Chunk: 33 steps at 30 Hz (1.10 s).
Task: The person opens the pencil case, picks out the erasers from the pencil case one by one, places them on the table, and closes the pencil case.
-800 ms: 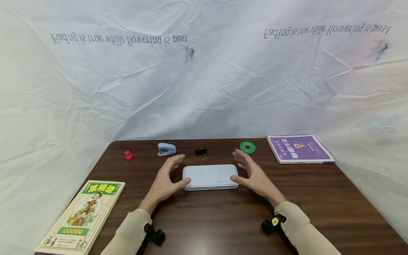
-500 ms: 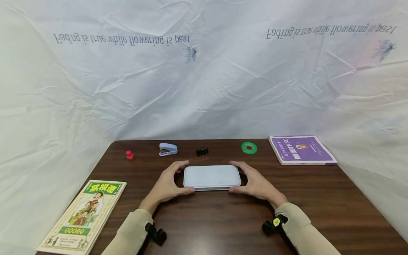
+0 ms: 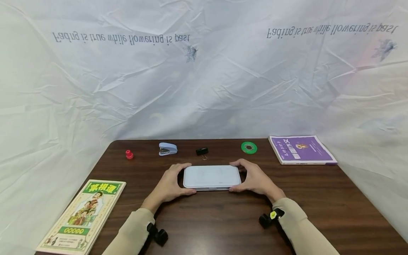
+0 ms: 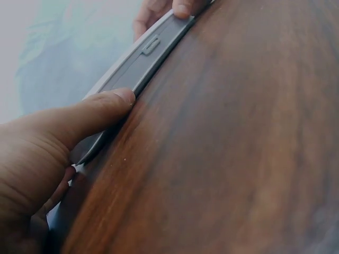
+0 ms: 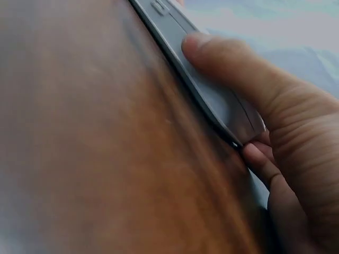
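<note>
A flat, pale pencil case [image 3: 211, 176] with rounded corners lies at the middle of the table. My left hand [image 3: 167, 183] grips its left end, thumb along the near side and fingers round the far side. At the other end my right hand [image 3: 255, 177] holds it the same way. In the left wrist view the left thumb presses the case's grey side wall [image 4: 124, 74], beside a small latch [image 4: 151, 45]. The right wrist view shows the right thumb [image 5: 212, 50] against that same side; its other fingers are partly hidden behind the case.
Along the back of the table [image 3: 216, 226] stand a red cap-like piece [image 3: 129, 154], a light blue stapler [image 3: 167, 149], a black binder clip [image 3: 202, 151] and a green ring-shaped roll [image 3: 249, 147]. A purple book [image 3: 302, 150] lies back right, a green-and-cream book [image 3: 83, 216] front left.
Both hands have closed in from the sides onto the case's ends, thumbs lowering to its near side. The case stays about where it was.
</note>
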### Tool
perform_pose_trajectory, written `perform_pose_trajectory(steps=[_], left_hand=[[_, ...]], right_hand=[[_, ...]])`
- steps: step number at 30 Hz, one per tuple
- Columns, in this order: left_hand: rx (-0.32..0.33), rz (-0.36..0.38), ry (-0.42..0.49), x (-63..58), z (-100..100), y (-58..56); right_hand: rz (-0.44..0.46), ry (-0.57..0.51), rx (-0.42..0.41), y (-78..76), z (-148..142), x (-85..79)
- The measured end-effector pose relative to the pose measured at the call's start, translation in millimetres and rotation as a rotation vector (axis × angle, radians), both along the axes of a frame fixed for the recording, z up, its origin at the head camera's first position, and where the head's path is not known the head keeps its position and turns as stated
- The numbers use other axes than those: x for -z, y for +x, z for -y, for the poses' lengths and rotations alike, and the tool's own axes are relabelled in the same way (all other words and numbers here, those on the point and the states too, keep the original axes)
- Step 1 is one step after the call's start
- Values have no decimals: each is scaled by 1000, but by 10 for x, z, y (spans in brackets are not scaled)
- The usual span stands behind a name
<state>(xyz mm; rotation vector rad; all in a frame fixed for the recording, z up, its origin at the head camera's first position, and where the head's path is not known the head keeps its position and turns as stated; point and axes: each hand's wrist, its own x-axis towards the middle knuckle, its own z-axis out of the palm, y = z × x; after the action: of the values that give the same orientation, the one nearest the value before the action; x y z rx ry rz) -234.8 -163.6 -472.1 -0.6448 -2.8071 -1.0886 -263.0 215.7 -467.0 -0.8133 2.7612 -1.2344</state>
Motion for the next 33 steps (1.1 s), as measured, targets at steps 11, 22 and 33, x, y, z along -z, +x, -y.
perform_pose_trajectory(steps=[11,22,33], left_hand=[[-23,47,-13,-23,-27,6],[-82,75,15,-3,-16,23],[-59,51,90,37,-7,3]], right_hand=[[81,-118,-55,-115,-33,-40],[131,-111,118,-203,66,-60],[232,-283,328,-248,176,-59]])
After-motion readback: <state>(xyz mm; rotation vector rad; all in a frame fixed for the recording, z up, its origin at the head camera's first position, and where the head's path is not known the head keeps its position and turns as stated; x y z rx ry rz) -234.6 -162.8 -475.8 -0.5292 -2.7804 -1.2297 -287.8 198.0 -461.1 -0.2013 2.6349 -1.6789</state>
